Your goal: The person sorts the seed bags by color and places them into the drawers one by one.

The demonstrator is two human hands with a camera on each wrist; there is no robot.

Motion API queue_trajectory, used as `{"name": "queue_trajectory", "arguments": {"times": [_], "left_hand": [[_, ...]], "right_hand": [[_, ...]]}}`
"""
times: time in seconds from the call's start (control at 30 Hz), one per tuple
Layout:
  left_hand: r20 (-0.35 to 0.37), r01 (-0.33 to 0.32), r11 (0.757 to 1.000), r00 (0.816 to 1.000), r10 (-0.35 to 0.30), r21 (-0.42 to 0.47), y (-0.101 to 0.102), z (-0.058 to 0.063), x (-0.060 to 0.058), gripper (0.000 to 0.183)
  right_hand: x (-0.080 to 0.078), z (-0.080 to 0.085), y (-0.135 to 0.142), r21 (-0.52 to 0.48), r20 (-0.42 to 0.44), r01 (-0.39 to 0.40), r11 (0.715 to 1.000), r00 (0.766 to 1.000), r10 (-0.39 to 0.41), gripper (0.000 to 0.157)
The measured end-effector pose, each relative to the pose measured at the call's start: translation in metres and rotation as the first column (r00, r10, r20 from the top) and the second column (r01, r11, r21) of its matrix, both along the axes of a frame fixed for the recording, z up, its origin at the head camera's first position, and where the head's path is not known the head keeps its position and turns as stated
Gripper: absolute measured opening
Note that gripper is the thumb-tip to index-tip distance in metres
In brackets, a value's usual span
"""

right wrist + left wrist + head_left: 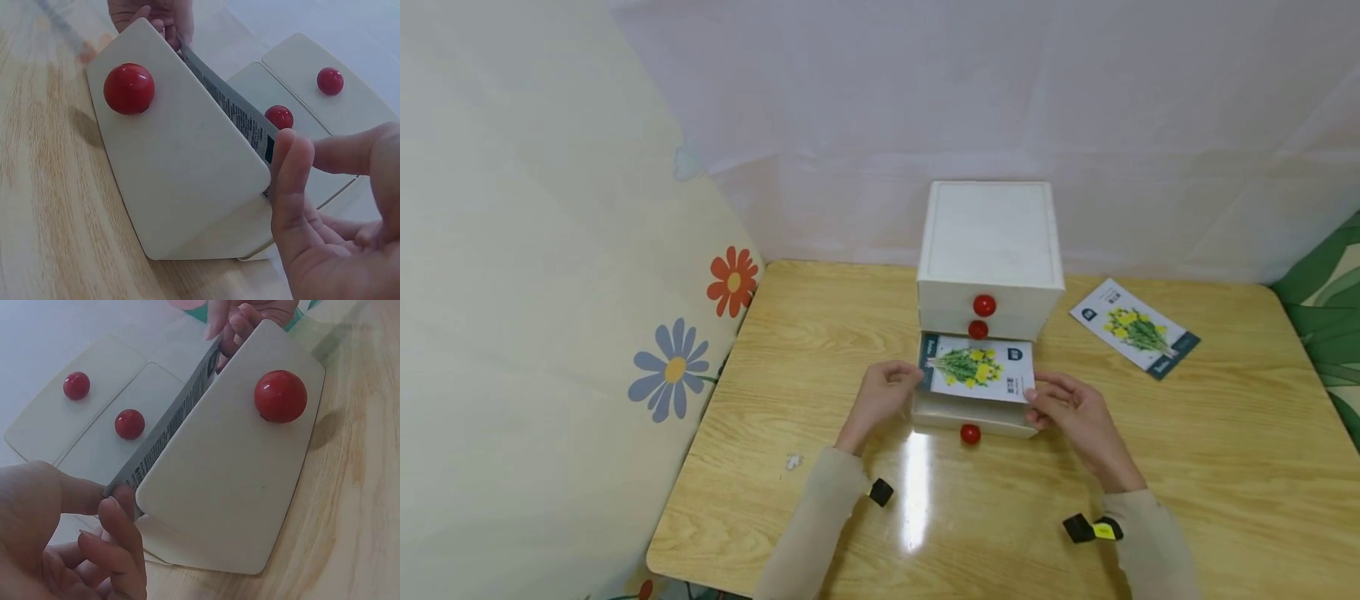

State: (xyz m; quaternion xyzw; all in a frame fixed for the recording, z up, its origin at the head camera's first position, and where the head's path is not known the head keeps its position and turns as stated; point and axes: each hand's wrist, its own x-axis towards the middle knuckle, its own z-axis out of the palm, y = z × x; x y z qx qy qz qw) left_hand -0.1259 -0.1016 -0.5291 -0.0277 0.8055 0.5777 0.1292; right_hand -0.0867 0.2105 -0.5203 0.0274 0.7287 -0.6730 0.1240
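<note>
Both hands hold a flat seed packet (pixel 970 367), printed with yellow flowers and green leaves, over the pulled-out bottom drawer (pixel 973 417) of a small white cabinet (pixel 992 237). My left hand (pixel 883 396) pinches the packet's dark-banded end between thumb and fingers. At the other end, my right hand (pixel 1071 417) pinches the white corner. In the left wrist view the packet (pixel 169 428) stands tilted just behind the drawer front (pixel 231 462), small print showing on its underside. The drawer front carries a red round knob (pixel 129 89).
A second, matching seed packet (pixel 1135 327) lies on the wooden table (pixel 1240 450) to the right of the cabinet. The two upper drawers are closed, each with a red knob (pixel 984 305). A small white scrap (pixel 793 462) lies at left. A pale cloth hangs behind.
</note>
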Motion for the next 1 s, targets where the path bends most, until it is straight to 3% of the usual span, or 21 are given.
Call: {"name": "queue_trajectory", "arguments": {"times": [0.2,0.67,1.0], "left_hand": [[-0.002,-0.006,1.000,1.000,0.006,0.003,0.001,-0.001,-0.003,0.029],[0.003,-0.011,1.000,1.000,0.011,0.002,0.004,0.009,-0.012,0.031],[-0.016,-0.036,0.999,0.999,0.035,-0.036,0.009,0.010,-0.019,0.022]], "right_hand": [[-0.003,0.000,0.000,0.034,0.027,0.015,0.999,1.000,-0.016,0.062],[-0.018,0.001,-0.003,0.140,0.080,0.090,0.986,0.992,-0.102,0.054],[-0.024,0.001,-0.007,0.178,0.053,0.115,0.977,0.991,-0.126,0.053]]}}
